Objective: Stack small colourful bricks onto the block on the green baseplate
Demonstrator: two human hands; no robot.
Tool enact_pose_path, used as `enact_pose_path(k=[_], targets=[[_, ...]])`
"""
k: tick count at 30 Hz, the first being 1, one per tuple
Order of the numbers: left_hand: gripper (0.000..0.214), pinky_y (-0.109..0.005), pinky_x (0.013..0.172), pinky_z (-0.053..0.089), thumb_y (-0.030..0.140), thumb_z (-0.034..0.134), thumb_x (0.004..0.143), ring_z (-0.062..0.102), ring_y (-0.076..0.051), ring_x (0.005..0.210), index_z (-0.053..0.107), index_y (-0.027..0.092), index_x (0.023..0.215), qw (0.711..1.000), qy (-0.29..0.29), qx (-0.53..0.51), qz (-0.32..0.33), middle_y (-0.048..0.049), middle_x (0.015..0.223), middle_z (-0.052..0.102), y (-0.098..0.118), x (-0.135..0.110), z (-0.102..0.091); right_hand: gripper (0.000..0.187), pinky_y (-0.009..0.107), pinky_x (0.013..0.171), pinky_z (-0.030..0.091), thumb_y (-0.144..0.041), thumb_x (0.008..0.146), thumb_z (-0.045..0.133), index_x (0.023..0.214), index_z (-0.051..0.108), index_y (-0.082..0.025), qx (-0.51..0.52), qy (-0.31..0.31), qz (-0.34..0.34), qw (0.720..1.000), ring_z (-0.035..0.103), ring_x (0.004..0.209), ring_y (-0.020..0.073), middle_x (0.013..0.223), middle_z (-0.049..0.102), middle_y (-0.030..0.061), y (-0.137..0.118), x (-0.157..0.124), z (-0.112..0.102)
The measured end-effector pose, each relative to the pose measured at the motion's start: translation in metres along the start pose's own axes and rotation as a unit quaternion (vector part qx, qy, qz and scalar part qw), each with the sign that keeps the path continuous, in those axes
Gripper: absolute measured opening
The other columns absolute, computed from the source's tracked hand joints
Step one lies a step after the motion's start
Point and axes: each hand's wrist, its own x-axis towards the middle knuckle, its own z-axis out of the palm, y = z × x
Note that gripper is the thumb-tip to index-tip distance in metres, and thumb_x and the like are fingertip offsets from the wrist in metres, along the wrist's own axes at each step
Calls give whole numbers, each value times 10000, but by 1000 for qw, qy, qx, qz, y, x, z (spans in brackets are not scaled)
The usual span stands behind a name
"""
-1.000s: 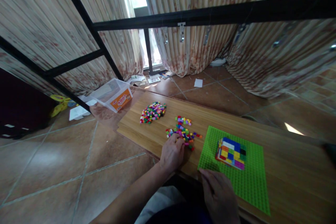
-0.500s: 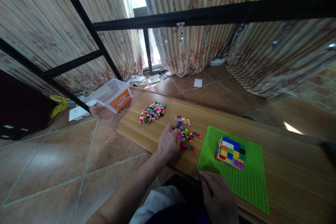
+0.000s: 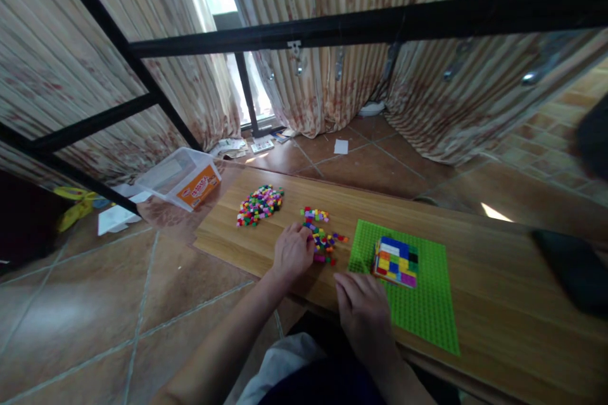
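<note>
My left hand [image 3: 294, 250] is over the wooden table, its fingers drawn together at the left edge of a loose group of small toy bricks [image 3: 325, 243]. Whatever sits between those fingertips is too small to make out. Beside the near left corner of a green baseplate [image 3: 427, 319] is my right hand [image 3: 363, 304], fingers curled and pressed together; anything in them is hidden. On the plate stands a low block of built-up bricks [image 3: 395, 261], its top a patchwork of blue, yellow, white, red, green and magenta.
Farther left on the table [image 3: 498, 291] lies a larger heap of mixed bricks [image 3: 260, 205]. A dark flat object [image 3: 570, 272] rests at the right. On the floor beyond the left end is a clear plastic box [image 3: 183, 177]. A black metal bar [image 3: 332, 28] crosses above the table.
The view has shifted, so the table sits farther left. My right hand has moved up from the table's front edge to beside the baseplate. My left hand stays at the loose bricks.
</note>
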Motion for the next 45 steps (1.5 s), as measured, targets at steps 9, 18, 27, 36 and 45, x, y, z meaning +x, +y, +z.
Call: enact_pose_path(k=[9,18,27,36,45], targets=[[76,-340,860,457,193,531,876,584,-219,921,607,193,878,999,-33,19,25,-60,904,625,-3,11,-5,160,365,722,333,-162,910,510,923,664,-202,-93,-41,22,995,497,862,232,868,634,75,-5,45,32],[91,-331,820,446,178,479,900,588,-215,881,561,193,864,996,-54,34,60,-58,895,641,-1,11,-11,175,358,732,335,-140,919,509,819,641,-195,-106,-55,26,992,488,851,222,841,615,67,-7,51,39],[117,-311,819,436,154,449,894,602,-213,903,557,191,919,996,-41,50,61,-59,907,647,-1,12,-4,132,326,755,415,-163,942,501,874,611,-182,9,20,39,999,556,786,187,802,645,43,-10,24,18],[200,-308,783,441,82,409,855,613,-220,877,557,191,932,995,-53,64,55,-65,882,644,5,13,-1,130,315,792,512,-188,917,542,996,633,-238,138,39,159,977,636,884,179,937,685,29,10,-28,-29],[199,-314,790,458,45,452,810,608,-218,867,570,179,899,998,-40,5,54,-71,856,632,0,16,4,221,316,768,542,-340,932,532,1077,664,-236,120,75,258,956,657,881,180,983,684,54,31,-42,-57]])
